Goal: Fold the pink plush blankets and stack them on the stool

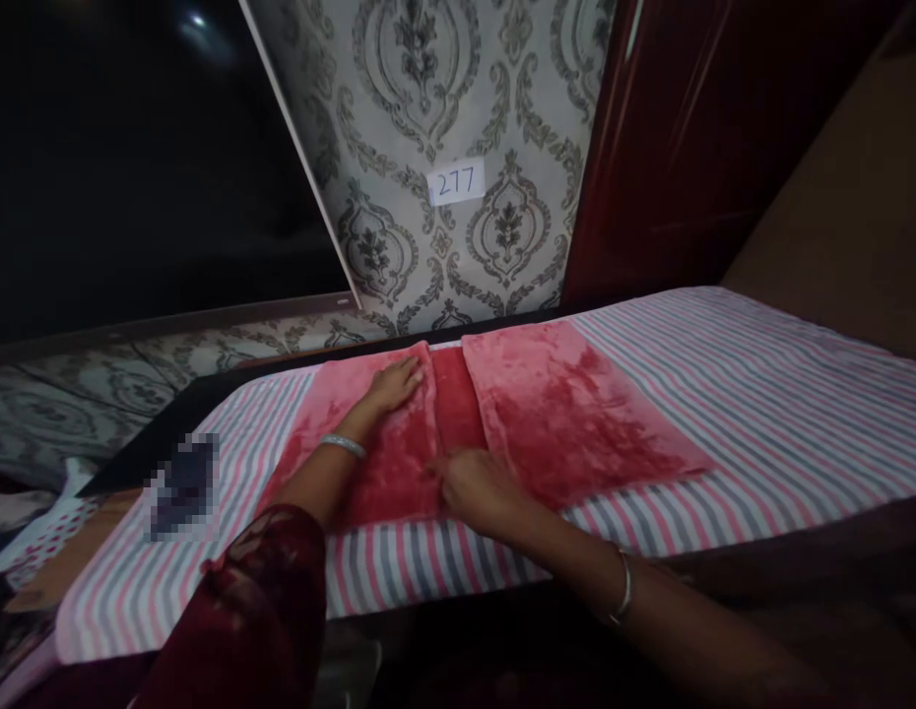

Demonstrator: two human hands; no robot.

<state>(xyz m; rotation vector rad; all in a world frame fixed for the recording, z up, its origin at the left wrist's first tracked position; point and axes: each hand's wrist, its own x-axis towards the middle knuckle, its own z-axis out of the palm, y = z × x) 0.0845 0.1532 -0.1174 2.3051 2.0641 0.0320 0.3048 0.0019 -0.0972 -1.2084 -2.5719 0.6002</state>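
A plush pink-red cloth (568, 414) lies on a striped cover, its left and right sides folded inward. A strip of darker red (458, 394) shows in the gap between the two folded parts. My left hand (395, 384) rests flat on the left fold near its far inner corner, fingers stretched out. Close to the near end of the gap, my right hand (477, 487) has its fingers closed at the inner edge of the left fold. The fingertips are somewhat blurred there.
Pink, grey and white stripes mark the cover (760, 394) on the long surface. A pixelated dark object (183, 490) lies at the left. Behind stand a large black screen (148, 158), patterned wallpaper with a paper marked 277 (456, 181), and a dark red panel (672, 138).
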